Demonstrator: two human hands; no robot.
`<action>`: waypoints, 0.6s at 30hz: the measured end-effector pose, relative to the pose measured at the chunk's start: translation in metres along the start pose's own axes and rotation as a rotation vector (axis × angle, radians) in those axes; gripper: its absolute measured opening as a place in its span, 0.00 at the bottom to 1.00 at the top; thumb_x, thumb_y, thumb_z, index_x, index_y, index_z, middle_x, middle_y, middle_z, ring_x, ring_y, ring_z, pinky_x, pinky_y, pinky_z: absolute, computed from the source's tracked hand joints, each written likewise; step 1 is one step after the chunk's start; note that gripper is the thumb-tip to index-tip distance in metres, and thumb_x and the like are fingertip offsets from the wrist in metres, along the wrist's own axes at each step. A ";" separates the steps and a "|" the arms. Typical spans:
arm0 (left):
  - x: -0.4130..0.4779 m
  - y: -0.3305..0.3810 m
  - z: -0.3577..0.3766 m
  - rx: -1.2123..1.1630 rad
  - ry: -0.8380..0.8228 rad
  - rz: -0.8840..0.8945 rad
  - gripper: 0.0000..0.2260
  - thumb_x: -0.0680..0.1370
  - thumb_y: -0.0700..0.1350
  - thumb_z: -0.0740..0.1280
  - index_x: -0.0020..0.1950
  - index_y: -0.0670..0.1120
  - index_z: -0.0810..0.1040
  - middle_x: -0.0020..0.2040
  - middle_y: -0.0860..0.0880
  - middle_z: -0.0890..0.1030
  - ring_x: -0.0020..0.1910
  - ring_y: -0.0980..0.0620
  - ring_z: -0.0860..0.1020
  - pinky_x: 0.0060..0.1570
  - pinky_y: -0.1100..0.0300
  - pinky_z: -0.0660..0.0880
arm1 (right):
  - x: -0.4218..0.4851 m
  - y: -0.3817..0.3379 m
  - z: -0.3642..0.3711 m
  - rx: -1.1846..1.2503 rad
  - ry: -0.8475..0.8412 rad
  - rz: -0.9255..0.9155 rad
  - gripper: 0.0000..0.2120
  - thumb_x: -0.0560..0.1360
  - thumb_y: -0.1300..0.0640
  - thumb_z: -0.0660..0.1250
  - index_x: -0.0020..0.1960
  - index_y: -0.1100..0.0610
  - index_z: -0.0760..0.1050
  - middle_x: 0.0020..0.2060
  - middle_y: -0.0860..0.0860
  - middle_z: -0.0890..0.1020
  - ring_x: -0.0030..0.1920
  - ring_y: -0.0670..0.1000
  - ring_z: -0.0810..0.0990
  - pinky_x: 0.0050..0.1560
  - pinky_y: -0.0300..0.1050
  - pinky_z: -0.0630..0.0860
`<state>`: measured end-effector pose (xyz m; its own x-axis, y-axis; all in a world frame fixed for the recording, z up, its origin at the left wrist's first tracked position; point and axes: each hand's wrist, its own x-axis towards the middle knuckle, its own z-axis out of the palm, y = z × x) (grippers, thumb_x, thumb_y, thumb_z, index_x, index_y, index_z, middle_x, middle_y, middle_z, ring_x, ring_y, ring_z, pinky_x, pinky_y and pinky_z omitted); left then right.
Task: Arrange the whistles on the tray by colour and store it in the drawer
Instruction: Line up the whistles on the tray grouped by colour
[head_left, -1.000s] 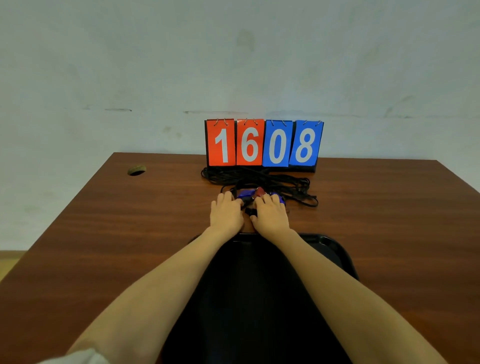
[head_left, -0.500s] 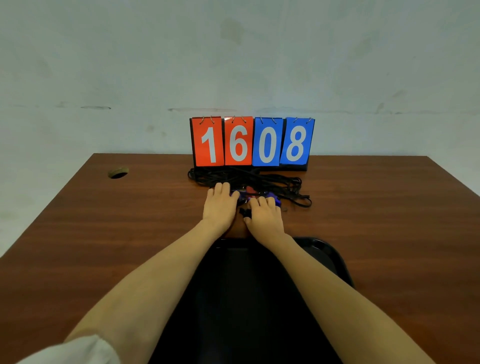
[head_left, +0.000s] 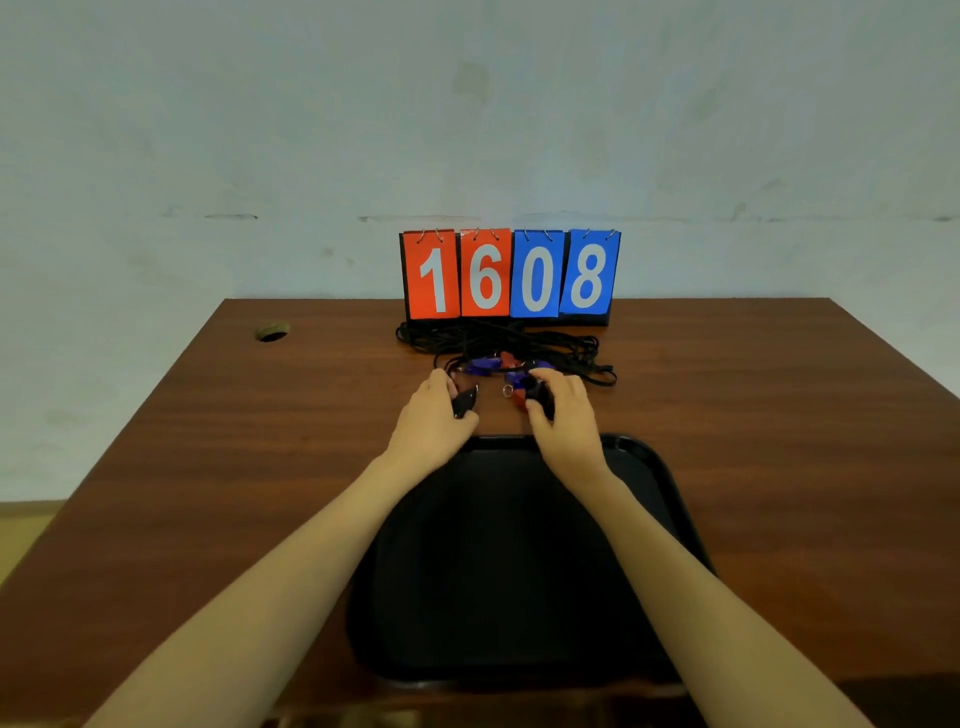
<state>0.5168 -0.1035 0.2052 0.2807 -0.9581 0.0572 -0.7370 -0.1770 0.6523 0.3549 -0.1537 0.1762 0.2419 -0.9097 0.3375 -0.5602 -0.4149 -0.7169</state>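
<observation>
Though the whistles look light and hard, their limp cords will likely snag, so grip the bodies. The left hand pinches a black whistle and the right hand curls round a second black whistle, both just beyond the tray's far rim.

A black tray lies flat at the near middle of the table. Just past its far rim, the left hand grips a black whistle and the right hand grips a second black whistle. Purple whistles and a red whistle lie farther back among tangled black lanyards.
</observation>
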 end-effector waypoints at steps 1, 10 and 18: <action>-0.015 -0.001 -0.004 0.012 -0.033 -0.022 0.11 0.75 0.45 0.67 0.52 0.45 0.67 0.50 0.45 0.77 0.45 0.46 0.77 0.39 0.57 0.71 | -0.008 -0.005 -0.003 -0.011 -0.033 0.022 0.17 0.78 0.61 0.63 0.66 0.56 0.70 0.58 0.51 0.71 0.51 0.41 0.69 0.47 0.25 0.66; -0.084 -0.033 0.006 0.372 -0.088 -0.016 0.18 0.79 0.51 0.60 0.66 0.44 0.68 0.59 0.42 0.77 0.57 0.42 0.76 0.49 0.53 0.74 | -0.062 -0.034 -0.003 -0.194 -0.256 0.078 0.15 0.78 0.60 0.63 0.64 0.52 0.71 0.59 0.50 0.75 0.61 0.52 0.73 0.59 0.47 0.72; -0.095 -0.050 0.007 0.400 -0.112 -0.012 0.30 0.75 0.61 0.64 0.73 0.48 0.64 0.69 0.43 0.68 0.69 0.43 0.65 0.66 0.50 0.64 | -0.077 -0.041 -0.003 -0.101 -0.304 0.080 0.15 0.76 0.68 0.60 0.59 0.53 0.71 0.60 0.50 0.69 0.53 0.52 0.76 0.54 0.45 0.75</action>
<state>0.5232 -0.0048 0.1619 0.2384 -0.9701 -0.0456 -0.9211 -0.2407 0.3061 0.3570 -0.0666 0.1819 0.4105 -0.9089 0.0740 -0.6589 -0.3517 -0.6649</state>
